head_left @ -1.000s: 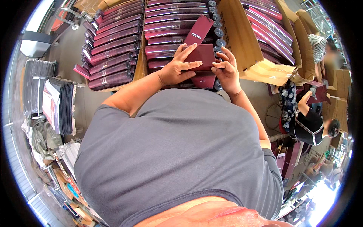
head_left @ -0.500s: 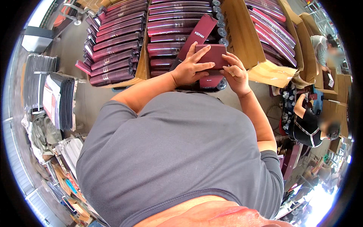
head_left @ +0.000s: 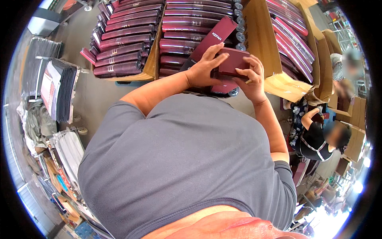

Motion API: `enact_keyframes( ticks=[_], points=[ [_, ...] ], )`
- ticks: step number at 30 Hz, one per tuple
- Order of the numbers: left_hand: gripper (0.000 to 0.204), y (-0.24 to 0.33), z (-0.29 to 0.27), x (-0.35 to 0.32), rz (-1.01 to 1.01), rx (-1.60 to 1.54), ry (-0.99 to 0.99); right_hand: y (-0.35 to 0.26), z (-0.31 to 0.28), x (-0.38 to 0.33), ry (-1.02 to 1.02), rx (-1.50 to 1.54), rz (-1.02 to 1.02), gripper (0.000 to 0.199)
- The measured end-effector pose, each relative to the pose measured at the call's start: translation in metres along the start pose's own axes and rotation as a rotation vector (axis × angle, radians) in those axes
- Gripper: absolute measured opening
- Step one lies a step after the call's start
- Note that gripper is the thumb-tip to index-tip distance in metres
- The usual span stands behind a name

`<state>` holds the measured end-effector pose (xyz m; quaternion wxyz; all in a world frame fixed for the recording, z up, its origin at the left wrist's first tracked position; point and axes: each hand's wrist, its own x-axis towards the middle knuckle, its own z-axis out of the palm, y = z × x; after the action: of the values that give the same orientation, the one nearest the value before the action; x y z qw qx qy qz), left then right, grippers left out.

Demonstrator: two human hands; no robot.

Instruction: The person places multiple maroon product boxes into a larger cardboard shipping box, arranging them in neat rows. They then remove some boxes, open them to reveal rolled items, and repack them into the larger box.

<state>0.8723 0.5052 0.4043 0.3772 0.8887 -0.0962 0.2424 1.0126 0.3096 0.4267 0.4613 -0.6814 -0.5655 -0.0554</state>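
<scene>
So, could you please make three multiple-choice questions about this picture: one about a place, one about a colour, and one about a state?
1. Where is the small box that the two hands hold?
A. Above the rows of long boxes
B. On the floor at the left
C. Inside the black stack at the left

2. What colour are the long boxes in the cardboard trays?
A. Green
B. Dark red
C. White

3. How does the left hand meet the small box?
A. It hangs far from it
B. Its fingers lie over the top of it
C. It is shut in a fist beside it

Answers:
1 A: the box is held up in front of the filled trays.
2 B: every row shows dark red.
3 B: the fingers lie spread on the box, while the right hand grips its other end.
</scene>
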Motion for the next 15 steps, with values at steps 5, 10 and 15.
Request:
enact_keyframes(
  ticks=[5,10,15],
  points=[
    [0.078,-0.009,0.003,0.004,0.027,-0.128,-0.019,-0.035,-0.017,0.05,-0.325,-0.341,0.066,0.045],
    [0.067,-0.015,0.009,0.011,0.122,-0.051,0.026,-0.022,-0.003,0.06,-0.563,-0.438,0.028,0.095],
    [0.061,-0.022,0.016,0.015,0.201,-0.013,0.074,-0.011,0.003,0.049,-0.644,-0.566,0.04,0.098]
  ],
)
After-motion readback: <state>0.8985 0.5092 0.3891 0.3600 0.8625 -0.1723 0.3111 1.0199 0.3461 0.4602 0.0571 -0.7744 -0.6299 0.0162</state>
